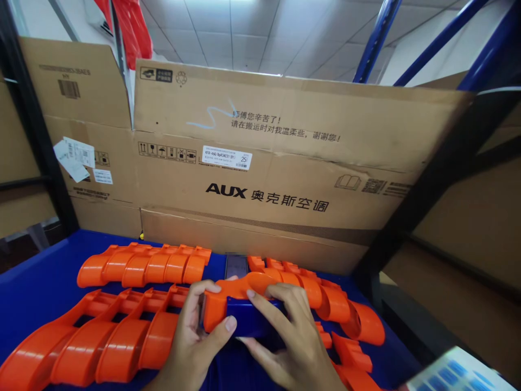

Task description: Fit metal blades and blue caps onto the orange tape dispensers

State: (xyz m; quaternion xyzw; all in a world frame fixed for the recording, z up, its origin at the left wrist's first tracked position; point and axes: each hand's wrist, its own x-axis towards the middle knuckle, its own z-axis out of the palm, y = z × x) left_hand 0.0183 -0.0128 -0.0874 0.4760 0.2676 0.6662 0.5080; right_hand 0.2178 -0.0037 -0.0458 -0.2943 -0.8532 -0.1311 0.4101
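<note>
Both my hands hold one piece in front of me: an orange curved plastic shell (240,290) with a dark blue block (252,320) set against its underside. My left hand (193,339) grips the orange shell's left end, thumb on the blue block. My right hand (291,339) is wrapped over the blue block, index finger on the orange top. Rows of matching orange shells lie nested on the blue table (36,282): one row (144,265) behind, one row (89,339) at the left, another (325,298) at the right.
A large brown AUX cardboard box (260,179) stands upright along the table's back edge. Another carton (77,108) stands at the left. A black shelf post (431,179) slants at the right. A phone (236,266) lies between the orange rows. A printed sheet (459,374) shows at bottom right.
</note>
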